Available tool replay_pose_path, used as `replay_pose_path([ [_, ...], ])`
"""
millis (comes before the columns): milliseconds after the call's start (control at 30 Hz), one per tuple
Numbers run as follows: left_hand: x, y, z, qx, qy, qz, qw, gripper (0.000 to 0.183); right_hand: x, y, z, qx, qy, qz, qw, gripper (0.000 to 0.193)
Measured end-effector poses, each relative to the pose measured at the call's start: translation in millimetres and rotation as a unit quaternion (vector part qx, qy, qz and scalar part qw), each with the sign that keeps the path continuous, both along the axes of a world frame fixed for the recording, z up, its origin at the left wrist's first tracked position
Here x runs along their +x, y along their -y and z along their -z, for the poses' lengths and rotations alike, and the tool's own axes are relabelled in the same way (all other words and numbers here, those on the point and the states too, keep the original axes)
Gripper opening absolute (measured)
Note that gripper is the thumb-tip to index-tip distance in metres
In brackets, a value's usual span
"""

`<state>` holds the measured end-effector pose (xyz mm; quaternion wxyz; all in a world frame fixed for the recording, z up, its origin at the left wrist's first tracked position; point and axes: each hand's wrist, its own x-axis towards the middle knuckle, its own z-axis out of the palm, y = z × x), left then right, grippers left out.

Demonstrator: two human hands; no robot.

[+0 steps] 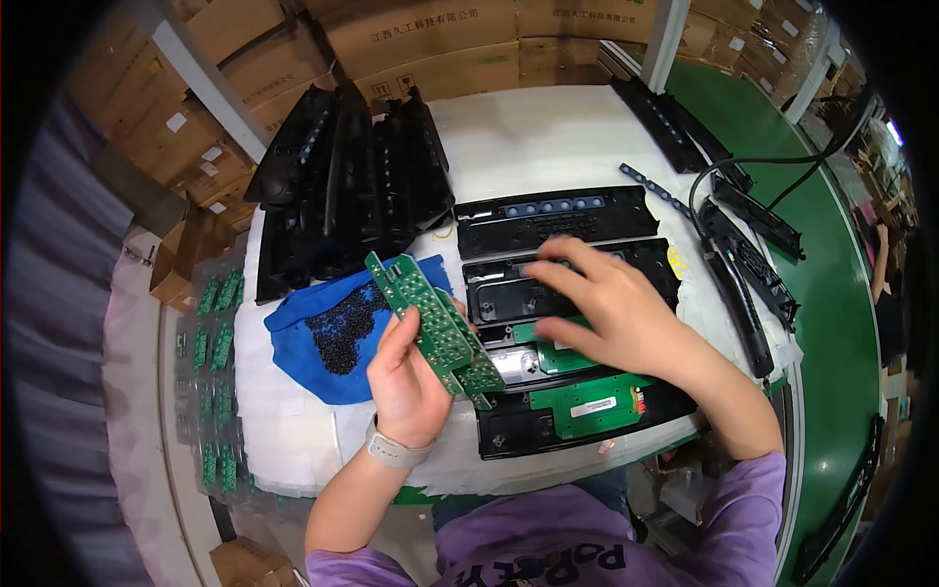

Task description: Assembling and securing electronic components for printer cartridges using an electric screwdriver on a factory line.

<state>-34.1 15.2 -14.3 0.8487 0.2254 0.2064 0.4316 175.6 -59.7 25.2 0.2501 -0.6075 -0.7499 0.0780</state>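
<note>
Several green circuit boards (427,313) are gripped in a bundle by my left hand (406,391), which is tilted up beside the blue cloth. My right hand (631,318) hovers over the black plastic panels with its fingers spread and nothing seen in them. Beneath it lies a black panel (509,298) without a board in sight. One row nearer, a panel holds a green board (558,360), partly covered by my hand. On the nearest panel (514,435) sits another green board (597,406) with a white label and coloured wires. The farthest panel (489,230) carries a blue button strip (553,207).
Small black screws (337,338) lie heaped on a blue cloth (293,357). Black panels (337,205) stand stacked at the far left. Clear trays (210,362) of boards are beside the table. A corded electric screwdriver (748,323) and a loose blue strip (650,186) lie right.
</note>
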Motion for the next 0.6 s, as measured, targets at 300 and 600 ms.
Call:
replay_pose_path([
  [300,2.4,0.5,-3.0,0.043,0.004,-0.004,0.999,0.031,-45.5,-16.1,-10.8,-0.023,-0.294,-0.067,0.953,0.006],
  [600,1.3,-3.1,-13.5,-0.07,-0.006,0.012,0.997,0.024,-7.7,-17.8,-35.7,0.215,-0.153,0.083,0.961,0.005],
])
